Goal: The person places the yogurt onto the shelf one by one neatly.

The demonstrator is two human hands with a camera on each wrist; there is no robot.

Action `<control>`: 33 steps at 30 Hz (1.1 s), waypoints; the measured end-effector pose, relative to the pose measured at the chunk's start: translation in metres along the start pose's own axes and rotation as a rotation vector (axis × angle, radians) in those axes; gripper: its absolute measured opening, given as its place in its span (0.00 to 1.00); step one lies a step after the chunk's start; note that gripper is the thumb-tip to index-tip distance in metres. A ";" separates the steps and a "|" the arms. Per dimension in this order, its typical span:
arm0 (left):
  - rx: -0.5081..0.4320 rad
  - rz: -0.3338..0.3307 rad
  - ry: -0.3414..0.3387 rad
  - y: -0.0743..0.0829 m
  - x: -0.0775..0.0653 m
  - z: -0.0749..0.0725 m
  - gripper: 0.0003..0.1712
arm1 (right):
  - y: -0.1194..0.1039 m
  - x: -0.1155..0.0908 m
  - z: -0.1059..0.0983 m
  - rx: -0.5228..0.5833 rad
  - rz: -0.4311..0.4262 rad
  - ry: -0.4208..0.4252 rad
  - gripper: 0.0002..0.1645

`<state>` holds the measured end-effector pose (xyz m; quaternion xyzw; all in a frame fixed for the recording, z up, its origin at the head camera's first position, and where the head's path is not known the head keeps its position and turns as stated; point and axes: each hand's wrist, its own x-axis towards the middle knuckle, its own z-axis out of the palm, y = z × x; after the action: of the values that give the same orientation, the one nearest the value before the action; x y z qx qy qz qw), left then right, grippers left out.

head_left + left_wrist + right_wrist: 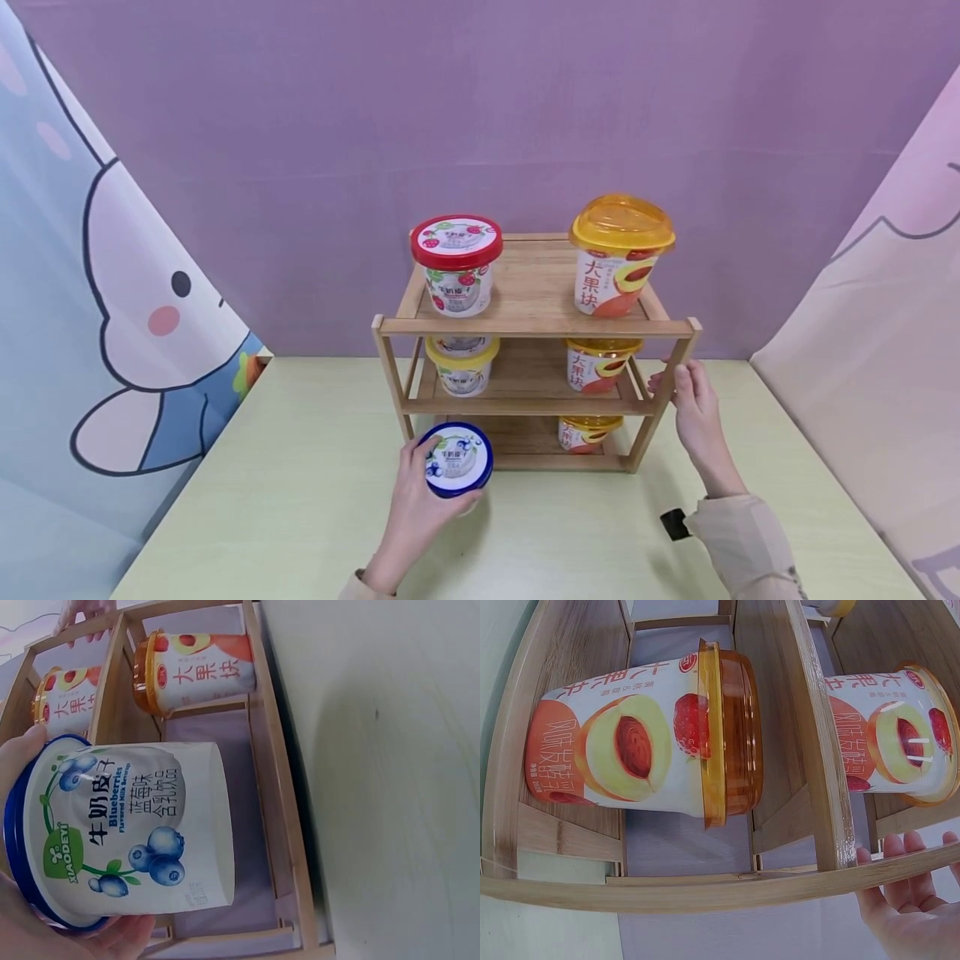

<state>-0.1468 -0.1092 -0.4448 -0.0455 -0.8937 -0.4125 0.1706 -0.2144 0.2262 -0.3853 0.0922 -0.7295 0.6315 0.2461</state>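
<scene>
My left hand point(417, 504) grips a white blueberry milk tub point(457, 458) by its blue lid, fingers and thumb round the rim. It is held in front of the bottom shelf, at the left. In the left wrist view, blueberries and green leaves show on the tub's side point(142, 825). My right hand point(699, 417) holds the right front post of a three-tier wooden rack point(532, 327). The right wrist view shows those fingers point(919, 881) curled round the post, beside the peach yogurt cup point(900, 739) on the middle shelf.
On the top shelf stand a red-lidded strawberry tub point(457, 267) and an orange-lidded peach cup point(618, 258). A yellow-lidded tub point(462, 367) sits middle left. Another peach cup point(587, 433) is on the bottom shelf, right. A small black piece point(675, 525) lies on the pale table point(315, 500).
</scene>
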 end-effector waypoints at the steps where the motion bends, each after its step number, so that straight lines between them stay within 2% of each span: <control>1: -0.005 -0.009 -0.004 0.000 0.001 0.001 0.50 | 0.000 0.000 0.000 0.001 0.000 0.000 0.10; 11: -0.029 -0.030 0.013 0.000 0.009 0.014 0.50 | 0.000 0.000 0.000 0.008 -0.006 0.008 0.11; 30: -0.068 0.025 0.048 -0.014 0.030 0.037 0.50 | -0.001 0.000 0.001 -0.013 0.005 0.006 0.11; 33: -0.094 0.016 0.047 -0.015 0.033 0.040 0.50 | -0.001 0.000 0.001 -0.005 0.005 0.012 0.11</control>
<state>-0.1912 -0.0911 -0.4684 -0.0512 -0.8686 -0.4537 0.1924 -0.2147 0.2248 -0.3846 0.0860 -0.7297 0.6309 0.2493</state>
